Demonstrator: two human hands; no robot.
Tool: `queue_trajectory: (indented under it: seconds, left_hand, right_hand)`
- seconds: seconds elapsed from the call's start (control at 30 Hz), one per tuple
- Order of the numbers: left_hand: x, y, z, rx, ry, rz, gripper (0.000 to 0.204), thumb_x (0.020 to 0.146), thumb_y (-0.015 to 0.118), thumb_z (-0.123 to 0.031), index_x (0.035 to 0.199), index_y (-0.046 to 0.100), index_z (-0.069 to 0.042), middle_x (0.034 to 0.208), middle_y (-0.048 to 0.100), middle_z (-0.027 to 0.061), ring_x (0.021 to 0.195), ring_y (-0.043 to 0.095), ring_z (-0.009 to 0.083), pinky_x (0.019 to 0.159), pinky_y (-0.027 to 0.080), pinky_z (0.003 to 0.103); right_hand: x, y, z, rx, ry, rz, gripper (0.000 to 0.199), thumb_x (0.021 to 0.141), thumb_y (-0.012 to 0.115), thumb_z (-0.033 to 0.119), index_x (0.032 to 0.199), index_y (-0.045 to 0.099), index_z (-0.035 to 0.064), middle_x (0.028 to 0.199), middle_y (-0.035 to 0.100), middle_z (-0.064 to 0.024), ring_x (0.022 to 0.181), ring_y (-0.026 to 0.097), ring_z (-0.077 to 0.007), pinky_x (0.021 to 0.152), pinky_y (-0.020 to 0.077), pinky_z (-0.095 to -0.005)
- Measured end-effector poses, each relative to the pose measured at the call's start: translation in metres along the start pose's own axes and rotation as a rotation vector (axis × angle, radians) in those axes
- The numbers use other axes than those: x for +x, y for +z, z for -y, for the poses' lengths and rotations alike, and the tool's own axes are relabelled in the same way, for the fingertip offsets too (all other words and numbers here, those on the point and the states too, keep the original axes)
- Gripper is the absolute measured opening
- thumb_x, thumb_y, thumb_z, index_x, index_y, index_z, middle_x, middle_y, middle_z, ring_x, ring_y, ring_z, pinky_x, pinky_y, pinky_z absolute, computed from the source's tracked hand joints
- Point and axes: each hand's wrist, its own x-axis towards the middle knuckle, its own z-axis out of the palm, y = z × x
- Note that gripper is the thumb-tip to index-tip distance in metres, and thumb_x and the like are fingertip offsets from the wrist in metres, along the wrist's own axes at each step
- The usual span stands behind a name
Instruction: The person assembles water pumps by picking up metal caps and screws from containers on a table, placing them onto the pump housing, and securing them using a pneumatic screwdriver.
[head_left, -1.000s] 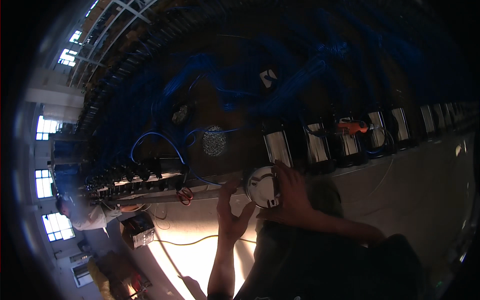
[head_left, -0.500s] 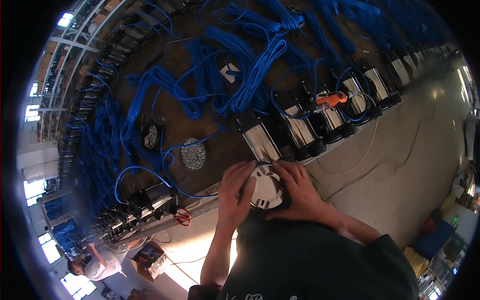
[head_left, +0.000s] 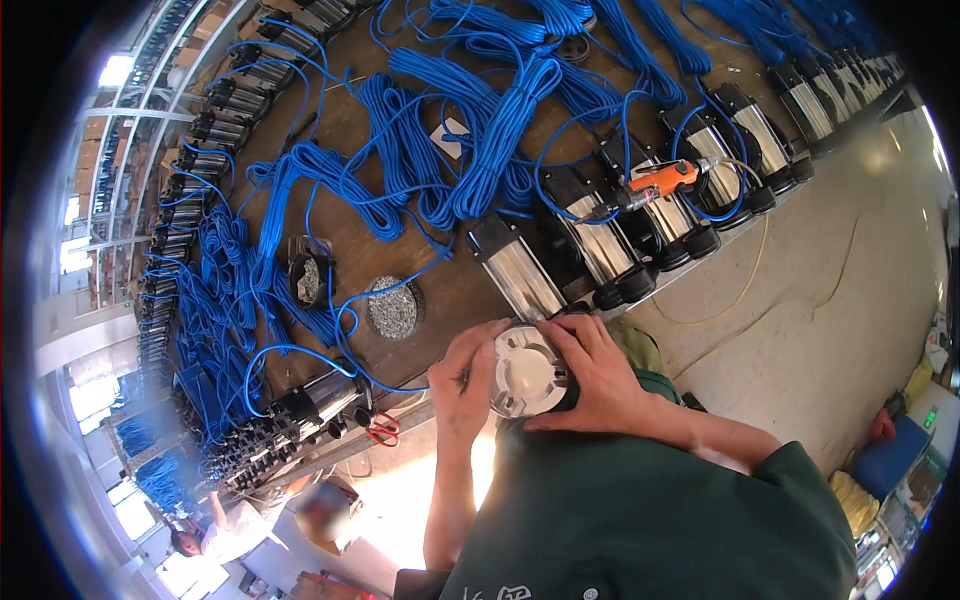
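At the table's near edge, both hands grip a round silvery metal end cover point(head_left: 530, 372) with a recessed middle and notches around its rim. My left hand point(head_left: 468, 378) is wrapped along its left side. On the right, my right hand point(head_left: 598, 380) curls around the other side, thumb low and fingers over the far rim. Whatever is beneath the cover is hidden. Just beyond my hands lies a steel-cased pump motor point(head_left: 520, 275) with a black end, apart from my fingers.
Coiled blue cables point(head_left: 510, 125) cover much of the brown table. A bowl of small metal fasteners point(head_left: 392, 308) stands left of centre. An orange power tool point(head_left: 662, 180) rests over more motors at right. Red-handled scissors point(head_left: 382, 429) lie by the near edge. A person point(head_left: 235, 530) is at lower left.
The whole view has shifted slightly and brightened. The cover has turned or tilted a little between my hands, showing its inner recess more fully. Both hands keep their hold.
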Motion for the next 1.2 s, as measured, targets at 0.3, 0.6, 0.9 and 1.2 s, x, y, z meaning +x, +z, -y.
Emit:
queue_trajectory:
  seconds: [0.3, 0.6, 0.9, 1.2]
  left_hand:
    - [0.004, 0.006, 0.006, -0.012, 0.098, 0.004, 0.023, 0.092, 0.052, -0.006, 0.108, 0.066, 0.003, 0.109, 0.066, 0.0131, 0.105, 0.060, 0.0197, 0.092, 0.043, 0.028]
    - [-0.005, 0.002, 0.010, -0.077, -0.022, -0.058, 0.023, 0.091, 0.052, -0.006, 0.107, 0.068, 0.001, 0.105, 0.067, 0.0118, 0.099, 0.060, 0.0167, 0.085, 0.046, 0.026]
    - [0.044, -0.079, 0.099, 0.213, -0.221, -0.308, 0.026, 0.088, 0.062, -0.021, 0.107, 0.067, -0.005, 0.106, 0.068, 0.0153, 0.097, 0.065, 0.0220, 0.084, 0.048, 0.032]
    - [0.118, -0.135, 0.241, 0.927, -0.074, -0.470, 0.023, 0.066, 0.066, -0.010, 0.088, 0.069, -0.009, 0.082, 0.062, 0.0195, 0.078, 0.062, 0.0406, 0.069, 0.051, 0.046]
  right_hand:
    - [0.000, -0.005, -0.006, 0.027, -0.007, 0.036, 0.102, 0.056, 0.086, 0.046, 0.132, 0.039, -0.0040, 0.120, 0.045, -0.0186, 0.108, 0.045, -0.0367, 0.094, 0.0406, -0.0435]
    - [0.038, -0.059, -0.110, 0.910, 0.884, -0.606, 0.034, 0.093, 0.058, 0.027, 0.115, 0.054, 0.0008, 0.097, 0.063, -0.0086, 0.077, 0.058, -0.0170, 0.069, 0.0480, -0.0299]
    - [0.094, -0.124, -0.191, 0.995, 1.479, -0.411, 0.032, 0.092, 0.056, 0.042, 0.096, 0.061, 0.0099, 0.075, 0.067, -0.0089, 0.054, 0.062, -0.0150, 0.038, 0.0475, -0.0222]
    - [0.105, -0.088, -0.198, 0.599, 1.228, -0.849, 0.028, 0.081, 0.071, 0.036, 0.077, 0.059, 0.0107, 0.063, 0.057, -0.0017, 0.044, 0.043, -0.0065, 0.038, 0.0291, -0.0207]
